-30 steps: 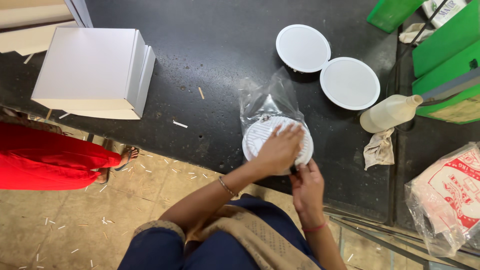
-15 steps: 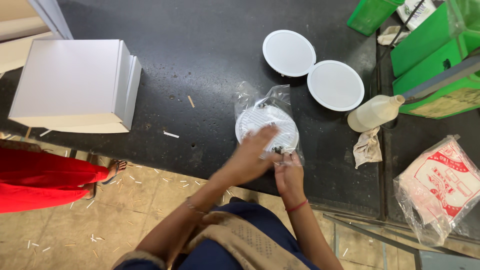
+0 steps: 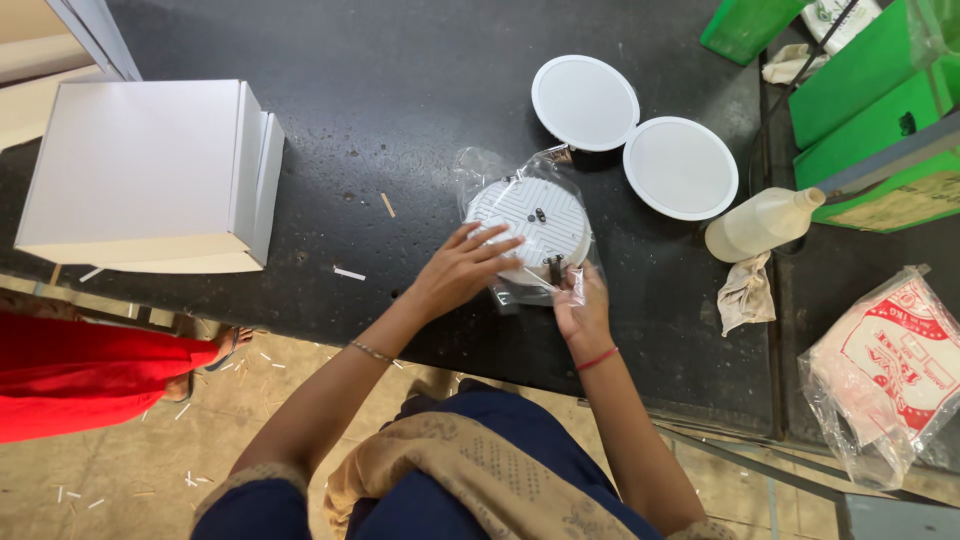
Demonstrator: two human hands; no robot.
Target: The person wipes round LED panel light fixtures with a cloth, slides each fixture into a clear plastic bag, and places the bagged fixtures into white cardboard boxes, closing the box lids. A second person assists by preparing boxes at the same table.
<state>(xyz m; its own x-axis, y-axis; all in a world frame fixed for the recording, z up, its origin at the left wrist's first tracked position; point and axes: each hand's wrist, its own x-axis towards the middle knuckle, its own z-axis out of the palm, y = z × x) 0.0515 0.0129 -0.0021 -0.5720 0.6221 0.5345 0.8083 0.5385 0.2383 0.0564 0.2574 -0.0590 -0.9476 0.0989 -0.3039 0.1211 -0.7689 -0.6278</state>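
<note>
Near the middle of the frame, on the black table [image 3: 400,100], a round white lamp [image 3: 535,225] lies ribbed back up inside a clear plastic bag [image 3: 490,170]. The left hand [image 3: 462,270] rests spread on the lamp's lower left edge, fingers flat, while the right hand [image 3: 580,305] pinches the bag's edge just below the lamp. Two white discs [image 3: 585,100] sit above right, a white box [image 3: 150,170] at the left.

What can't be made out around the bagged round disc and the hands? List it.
Head view only:
- Right hand: fingertips hidden behind the clear bag.
- Round disc: near edge covered by the left hand; its small central parts are too small to identify.
- Printed bag: cut off by the right edge.
- Person in red: cut off at the left edge.
</note>
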